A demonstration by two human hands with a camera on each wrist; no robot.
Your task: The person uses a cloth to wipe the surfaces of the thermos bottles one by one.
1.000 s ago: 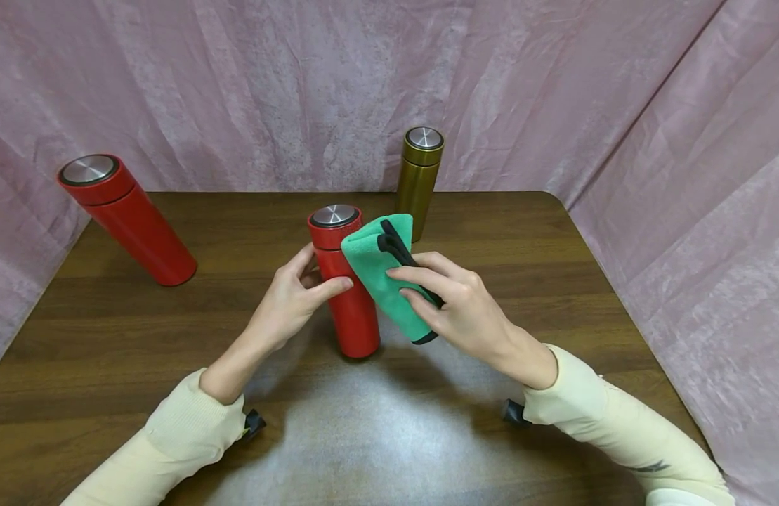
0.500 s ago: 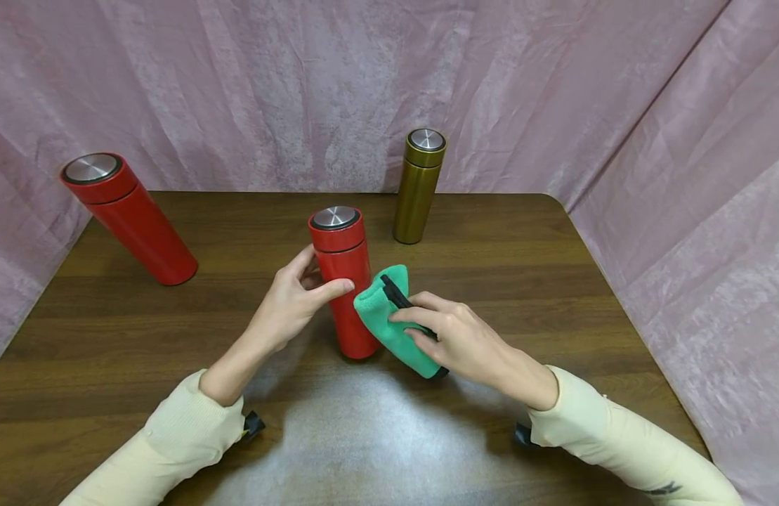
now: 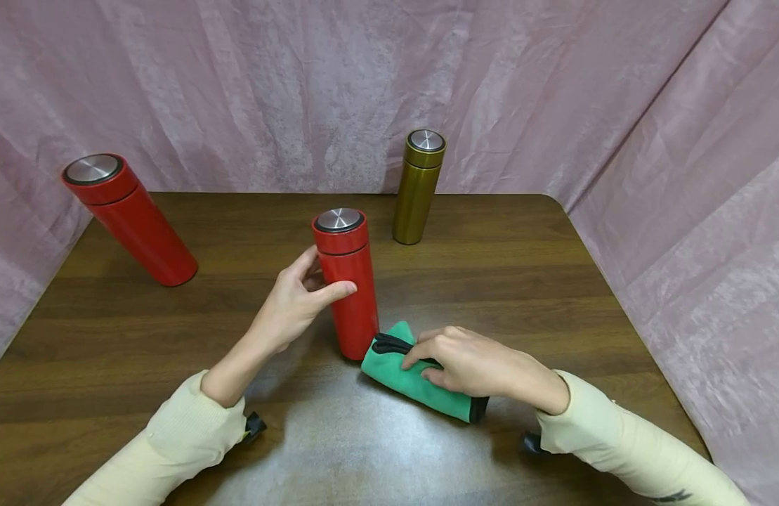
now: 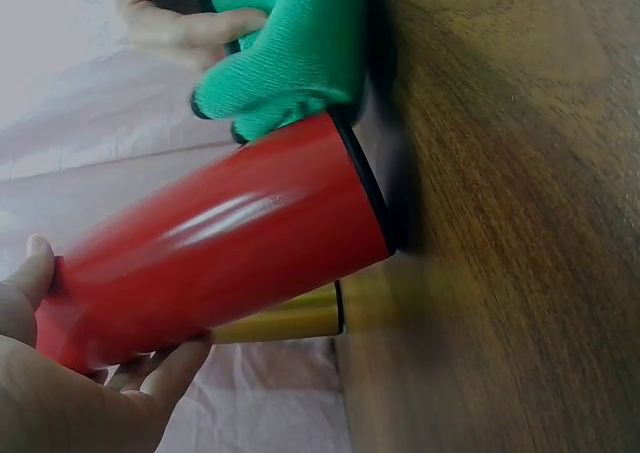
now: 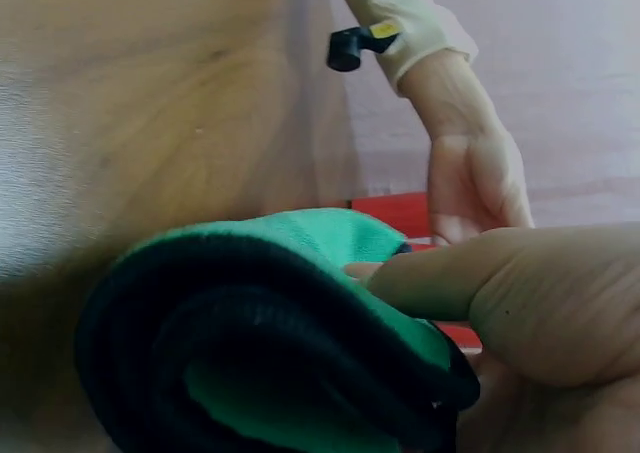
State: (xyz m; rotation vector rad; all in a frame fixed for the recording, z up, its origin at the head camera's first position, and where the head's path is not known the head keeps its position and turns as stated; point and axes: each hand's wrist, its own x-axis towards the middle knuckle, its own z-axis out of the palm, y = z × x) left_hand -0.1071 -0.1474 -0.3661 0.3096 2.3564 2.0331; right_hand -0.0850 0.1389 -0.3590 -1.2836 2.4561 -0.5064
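Observation:
My left hand (image 3: 292, 302) grips a red thermos (image 3: 353, 295) with a silver lid, thumb in front and fingers behind. The flask is upright, its base at or just above the table; the left wrist view (image 4: 230, 233) does not settle which. With my right hand (image 3: 471, 360) I pinch a folded green cloth (image 3: 414, 379) with black edging. That cloth lies low against the right side of the flask's base, and its looped folds (image 5: 270, 323) fill the front of the right wrist view. My right fingertips are partly sunk in the cloth.
Another red thermos (image 3: 133, 221) stands at the back left of the wooden table (image 3: 256, 232). A gold thermos (image 3: 419, 190) stands near the back edge, right of centre. Pink curtains (image 3: 269, 91) hang behind and along the right side.
My right hand has moved the cloth down along the flask, from near its top to its base. The left hand and the red thermos have barely shifted.

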